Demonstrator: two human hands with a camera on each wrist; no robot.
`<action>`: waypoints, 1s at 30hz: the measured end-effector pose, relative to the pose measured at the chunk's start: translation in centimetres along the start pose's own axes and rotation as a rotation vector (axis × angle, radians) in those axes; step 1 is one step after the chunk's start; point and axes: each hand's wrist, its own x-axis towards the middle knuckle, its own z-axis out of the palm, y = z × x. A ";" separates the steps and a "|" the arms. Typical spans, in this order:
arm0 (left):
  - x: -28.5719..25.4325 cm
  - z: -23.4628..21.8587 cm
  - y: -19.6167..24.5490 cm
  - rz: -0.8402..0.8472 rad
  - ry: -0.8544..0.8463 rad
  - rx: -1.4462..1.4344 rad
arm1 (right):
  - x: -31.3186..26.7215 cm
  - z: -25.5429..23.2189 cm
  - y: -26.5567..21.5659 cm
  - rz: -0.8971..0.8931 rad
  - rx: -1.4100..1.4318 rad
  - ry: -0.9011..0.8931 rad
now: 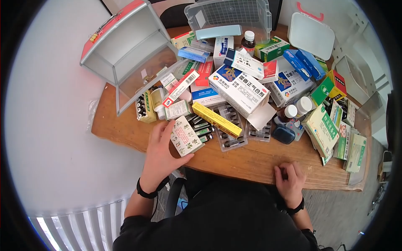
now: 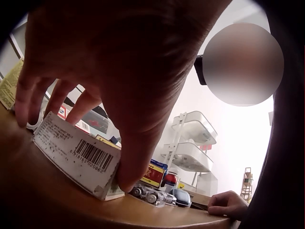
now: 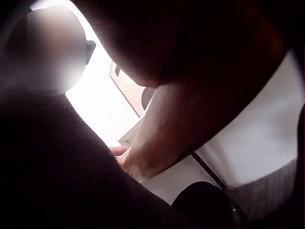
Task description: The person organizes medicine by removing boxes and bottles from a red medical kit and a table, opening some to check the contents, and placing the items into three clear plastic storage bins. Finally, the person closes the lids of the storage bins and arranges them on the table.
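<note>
My left hand point(image 1: 160, 149) grips a small white medicine box point(image 1: 185, 136) printed with green plants and red lettering, near the table's front left. In the left wrist view the box's barcode side point(image 2: 78, 155) faces the camera, with the thumb at one end and the fingers at the other. Dark vials point(image 1: 204, 131) lie just beyond this box, and a yellow carton point(image 1: 217, 120) slants across to its right. My right hand point(image 1: 290, 180) rests on the front edge of the table, its fingers loosely curled and holding nothing. The right wrist view is mostly dark arm and sleeve.
Medicine boxes crowd the wooden table point(image 1: 125, 129), including a large white carton point(image 1: 239, 90). An opened clear case with red trim point(image 1: 121, 46) stands at the left, a clear plastic bin point(image 1: 228, 19) at the back. Bottles point(image 1: 303, 105) and a dark blue case point(image 1: 284, 134) sit right of centre.
</note>
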 end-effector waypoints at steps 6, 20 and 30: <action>-0.8 0.8 0.4 0.065 0.063 0.049 | 0.6 -0.7 -0.5 0.001 0.019 -0.086; -1.8 4.0 0.4 0.293 0.257 0.117 | 15.4 4.5 -9.2 -0.507 -0.162 -0.309; -1.7 5.7 -0.3 0.343 0.282 0.050 | 22.3 7.9 -11.5 -0.571 -0.351 -0.128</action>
